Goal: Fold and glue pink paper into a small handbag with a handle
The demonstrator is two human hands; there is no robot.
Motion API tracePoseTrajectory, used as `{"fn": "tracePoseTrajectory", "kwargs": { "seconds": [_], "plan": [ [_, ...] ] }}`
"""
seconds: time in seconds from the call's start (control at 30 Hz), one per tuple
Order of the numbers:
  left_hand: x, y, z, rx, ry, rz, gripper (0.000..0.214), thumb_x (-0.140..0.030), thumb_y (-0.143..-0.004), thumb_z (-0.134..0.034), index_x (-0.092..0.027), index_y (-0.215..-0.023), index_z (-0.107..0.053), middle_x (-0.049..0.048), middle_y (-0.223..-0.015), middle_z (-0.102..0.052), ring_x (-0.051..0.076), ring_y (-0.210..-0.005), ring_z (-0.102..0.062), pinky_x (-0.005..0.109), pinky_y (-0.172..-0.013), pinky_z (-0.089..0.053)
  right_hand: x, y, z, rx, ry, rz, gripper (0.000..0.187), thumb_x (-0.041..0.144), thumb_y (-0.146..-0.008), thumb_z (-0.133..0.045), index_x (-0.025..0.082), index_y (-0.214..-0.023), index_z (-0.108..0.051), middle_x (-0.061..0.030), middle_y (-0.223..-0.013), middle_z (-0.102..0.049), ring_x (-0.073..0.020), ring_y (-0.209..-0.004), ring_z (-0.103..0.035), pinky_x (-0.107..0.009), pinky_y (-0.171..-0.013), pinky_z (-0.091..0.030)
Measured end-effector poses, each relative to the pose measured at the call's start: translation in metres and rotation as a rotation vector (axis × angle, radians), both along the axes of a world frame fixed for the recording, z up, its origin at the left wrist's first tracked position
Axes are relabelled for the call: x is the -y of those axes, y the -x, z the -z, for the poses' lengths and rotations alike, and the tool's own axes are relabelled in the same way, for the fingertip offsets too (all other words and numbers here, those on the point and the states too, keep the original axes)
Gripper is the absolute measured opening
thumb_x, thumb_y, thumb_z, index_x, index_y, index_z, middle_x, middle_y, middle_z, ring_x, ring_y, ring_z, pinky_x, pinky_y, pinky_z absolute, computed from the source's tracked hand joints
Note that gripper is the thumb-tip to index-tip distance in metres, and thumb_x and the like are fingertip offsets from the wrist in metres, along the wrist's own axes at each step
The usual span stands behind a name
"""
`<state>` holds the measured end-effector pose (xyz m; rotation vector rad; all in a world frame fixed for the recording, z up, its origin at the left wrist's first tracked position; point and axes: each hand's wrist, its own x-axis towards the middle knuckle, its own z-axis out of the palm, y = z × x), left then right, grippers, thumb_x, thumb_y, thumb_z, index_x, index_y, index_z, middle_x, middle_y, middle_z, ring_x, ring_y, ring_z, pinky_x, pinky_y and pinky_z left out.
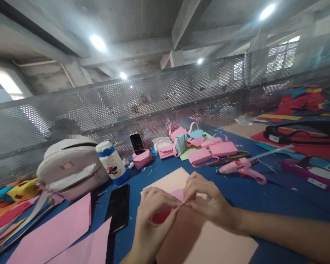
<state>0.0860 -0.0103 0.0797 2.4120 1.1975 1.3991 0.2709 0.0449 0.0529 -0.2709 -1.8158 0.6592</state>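
Observation:
My left hand [155,214] and my right hand [209,198] meet in the middle, thumbs and fingers pinching a small pink craft-sheet piece [161,217] between them. Its shape is mostly hidden behind the fingers; a lighter pink part [178,193] shows beyond them. Whether it is paper or thin foam I cannot tell. Under both hands lies a beige sheet [222,238] on the blue tabletop [143,183]. To the right of my right hand, a pink glue gun [242,168] rests on its side with a clear glue stick poking out of its back.
Small pink and blue handmade bags [199,157] are heaped ahead. At left are pink sheets [57,227], a black phone [118,209], a bottle [112,163] and a pale backpack [74,165]. A purple box-like item [310,172] lies right. Perforated metal panels [154,99] stand behind.

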Motion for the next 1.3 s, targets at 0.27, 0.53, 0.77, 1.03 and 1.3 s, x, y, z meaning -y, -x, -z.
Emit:
{"fn": "tracePoseTrajectory", "kwargs": {
  "seconds": [0.27,0.53,0.77,1.03,1.3],
  "plan": [
    [0.0,0.001,-0.002,0.022,-0.012,-0.018,0.011,-0.015,-0.083,-0.07,-0.024,-0.078,-0.067,-0.0023,-0.078,-0.074,0.018,-0.071,-0.065,0.036,-0.079,-0.041,0.0,0.0,-0.002,-0.009,0.026,0.008,0.016,0.031,-0.09,-0.065,0.02,-0.078,-0.065,-0.0018,-0.071,-0.063,-0.0172,-0.074,-0.053,-0.032,-0.069,-0.043],
    [0.001,0.001,-0.007,0.028,-0.024,-0.042,0.01,-0.018,-0.084,-0.072,-0.026,-0.08,-0.067,-0.0053,-0.077,-0.073,0.017,-0.072,-0.063,0.035,-0.078,-0.039,-0.002,0.0,-0.004,-0.028,0.044,0.031,0.018,0.03,-0.089,-0.066,0.02,-0.075,-0.064,-0.0013,-0.07,-0.061,-0.0168,-0.072,-0.052,-0.031,-0.068,-0.041],
    [0.002,0.002,-0.01,0.009,-0.067,-0.038,0.012,-0.017,-0.084,-0.072,-0.027,-0.09,-0.069,-0.0043,-0.082,-0.073,0.017,-0.075,-0.062,0.034,-0.078,-0.038,-0.003,0.001,-0.001,-0.022,0.043,0.025,0.015,0.026,-0.089,-0.067,0.019,-0.076,-0.063,-0.001,-0.072,-0.062,-0.0159,-0.072,-0.052,-0.031,-0.069,-0.04],
    [0.0,0.003,-0.01,-0.035,-0.086,-0.012,0.015,-0.018,-0.085,-0.071,-0.031,-0.093,-0.073,-0.0049,-0.081,-0.074,0.018,-0.075,-0.06,0.035,-0.077,-0.035,-0.003,0.001,-0.001,-0.024,0.042,0.009,0.013,0.024,-0.089,-0.067,0.02,-0.077,-0.063,-0.0006,-0.073,-0.062,-0.0154,-0.073,-0.052,-0.03,-0.071,-0.04],
    [0.0,0.004,-0.01,-0.051,-0.082,-0.029,0.016,-0.019,-0.085,-0.071,-0.033,-0.093,-0.074,-0.006,-0.082,-0.074,0.018,-0.075,-0.059,0.035,-0.079,-0.035,-0.001,0.0,0.0,-0.022,0.046,0.012,0.014,0.025,-0.089,-0.067,0.019,-0.076,-0.064,-0.0013,-0.072,-0.062,-0.0162,-0.073,-0.052,-0.03,-0.069,-0.04]
  ]
}}
